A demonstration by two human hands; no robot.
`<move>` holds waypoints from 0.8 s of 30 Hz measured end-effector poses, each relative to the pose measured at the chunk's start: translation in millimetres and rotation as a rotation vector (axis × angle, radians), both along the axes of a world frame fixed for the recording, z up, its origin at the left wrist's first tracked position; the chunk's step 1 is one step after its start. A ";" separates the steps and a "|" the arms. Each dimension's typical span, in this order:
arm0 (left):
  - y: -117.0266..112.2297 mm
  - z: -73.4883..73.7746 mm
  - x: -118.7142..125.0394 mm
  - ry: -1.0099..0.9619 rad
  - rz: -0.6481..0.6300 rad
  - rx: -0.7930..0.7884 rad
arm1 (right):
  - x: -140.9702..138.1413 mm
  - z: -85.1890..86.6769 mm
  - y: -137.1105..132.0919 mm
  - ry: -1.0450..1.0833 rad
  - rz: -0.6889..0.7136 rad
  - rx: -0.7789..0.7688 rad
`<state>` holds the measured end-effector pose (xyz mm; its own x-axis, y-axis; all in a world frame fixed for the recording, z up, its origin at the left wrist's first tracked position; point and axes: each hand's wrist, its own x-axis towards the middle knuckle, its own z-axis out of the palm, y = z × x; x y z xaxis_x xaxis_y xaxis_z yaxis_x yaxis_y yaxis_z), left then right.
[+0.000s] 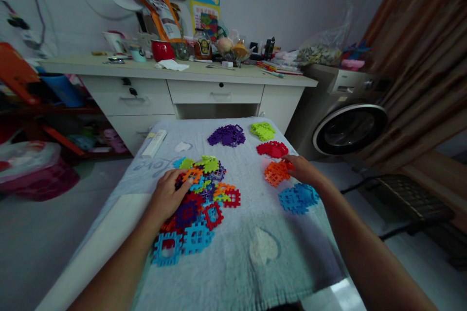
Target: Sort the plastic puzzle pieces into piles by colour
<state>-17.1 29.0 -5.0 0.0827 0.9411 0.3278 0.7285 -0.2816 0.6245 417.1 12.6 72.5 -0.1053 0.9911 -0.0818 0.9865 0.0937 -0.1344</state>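
My left hand [170, 193] lies at the left edge of a mixed pile of interlocking plastic blocks [188, 213]. Its thumb and forefinger pinch an orange block [193, 175]. My right hand [301, 169] reaches to a small orange pile [276, 173], with its fingertips at the far right side and the fingers apart; nothing shows clearly in them. Around it lie a red pile [272, 149], a blue pile [298, 198] and a lime-green pile [263, 130]. A purple pile [226, 135] sits farther back, in the middle.
A pale cloth [233, 252] covers the table. A white box-like strip [154, 144] lies at its back left. Behind stands a white desk [215, 90] crowded with jars and packets. A washing machine [339, 112] is at the right, and a chair [404, 199] stands near my right arm.
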 end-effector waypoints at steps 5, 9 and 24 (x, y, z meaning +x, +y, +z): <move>-0.8 1.3 -0.5 0.004 -0.010 -0.006 | 0.7 0.0 -1.7 -0.037 -0.004 0.031; -0.1 0.0 -0.8 0.013 -0.009 0.001 | 6.3 -3.7 2.2 -0.101 -0.009 0.039; -1.3 2.2 1.1 -0.023 -0.005 -0.011 | 23.4 0.5 18.8 -0.105 -0.047 0.017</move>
